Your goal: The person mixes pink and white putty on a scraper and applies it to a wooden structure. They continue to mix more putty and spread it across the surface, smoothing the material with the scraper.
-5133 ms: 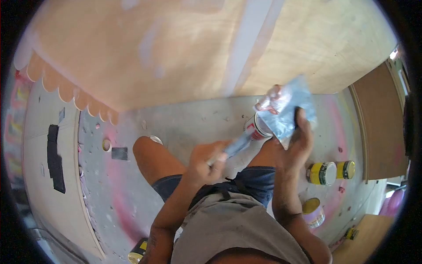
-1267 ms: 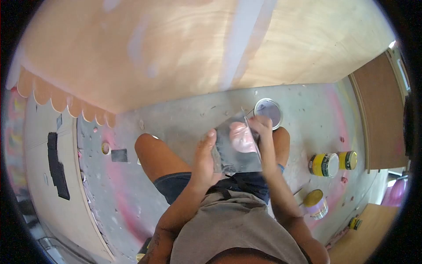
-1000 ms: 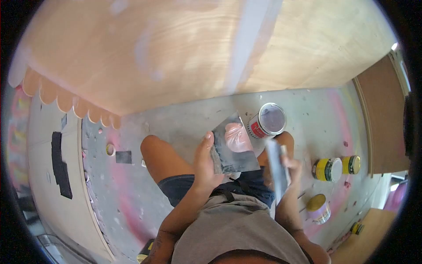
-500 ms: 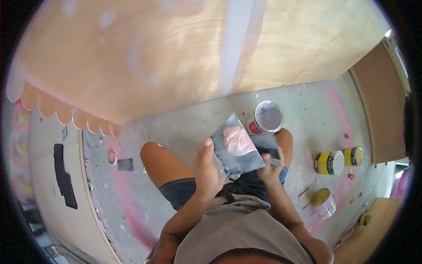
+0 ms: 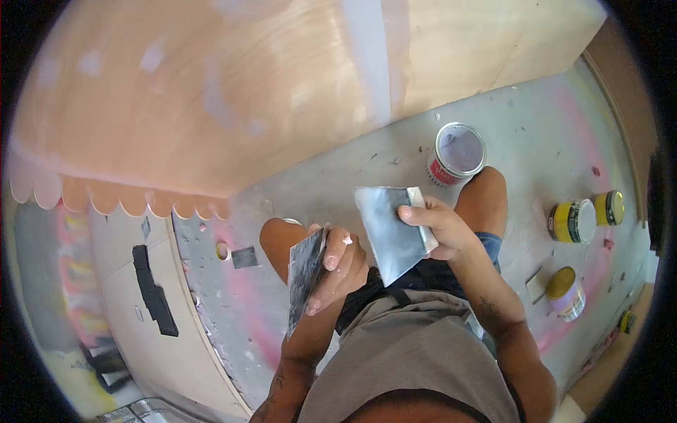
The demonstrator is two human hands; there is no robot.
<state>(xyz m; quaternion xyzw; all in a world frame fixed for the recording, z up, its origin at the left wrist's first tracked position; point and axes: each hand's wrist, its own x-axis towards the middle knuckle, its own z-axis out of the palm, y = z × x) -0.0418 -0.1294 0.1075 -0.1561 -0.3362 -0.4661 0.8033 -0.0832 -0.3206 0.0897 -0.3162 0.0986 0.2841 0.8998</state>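
Observation:
My left hand (image 5: pixel 341 273) grips a dark, smeared flat putty board (image 5: pixel 305 278), tilted steeply so that it shows almost edge-on. A small pinkish dab sits on one of its fingers. To the right, my right hand (image 5: pixel 449 227) pinches a flat putty spreader (image 5: pixel 386 229) by its pale edge strip, thumb on top. The spreader's grey face is smeared whitish. The two tools are apart, held above my lap. Pink putty on the board cannot be seen from this angle. Beyond my right knee stands an open can (image 5: pixel 460 149) with lilac-grey contents.
A large wooden panel (image 5: pixel 296 92) with pale filler patches rises in front. Yellow-labelled tins (image 5: pixel 570 221) and a tin with a gold lid (image 5: pixel 562 283) stand right. A tape roll (image 5: pixel 223 252) and dark square (image 5: pixel 245 257) lie left, near a pale board (image 5: pixel 169 282).
The hands have separated. The board moved left and tipped, hiding its pink putty; the spreader moved up and left, its smeared face now showing. The view has shifted.

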